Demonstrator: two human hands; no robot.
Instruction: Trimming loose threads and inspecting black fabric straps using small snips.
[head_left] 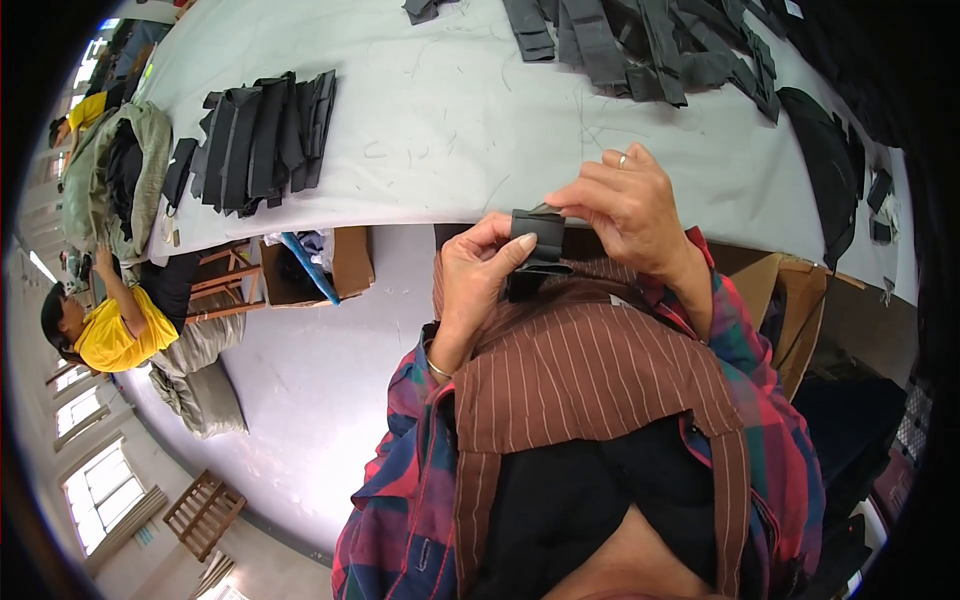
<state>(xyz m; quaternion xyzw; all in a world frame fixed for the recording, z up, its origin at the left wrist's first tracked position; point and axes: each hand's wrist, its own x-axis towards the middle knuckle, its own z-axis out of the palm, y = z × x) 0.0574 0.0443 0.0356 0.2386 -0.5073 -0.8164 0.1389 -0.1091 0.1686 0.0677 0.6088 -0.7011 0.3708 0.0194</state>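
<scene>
A dark grey fabric strip (546, 236), folded over, is held just past the table's near edge. My left hand (478, 268) grips it with the thumb lying across its front. The fingers of my right hand (625, 207) pinch the strip's upper corner; a ring shows on one finger. Part of the strip hangs down below my left thumb, in front of my striped brown apron (590, 375). On the table's left lies a stack of similar dark strips (265, 140), side by side. More strips (640, 45) lie in a loose heap at the far right.
The white-covered table (420, 140) curves across in front of me. Black fabric (822, 165) lies at its right. Below stand a cardboard box (352, 265) at left and another carton (800, 310) at right. A person in a yellow shirt (130, 330) works at the left, near grey-green cloth (152, 150).
</scene>
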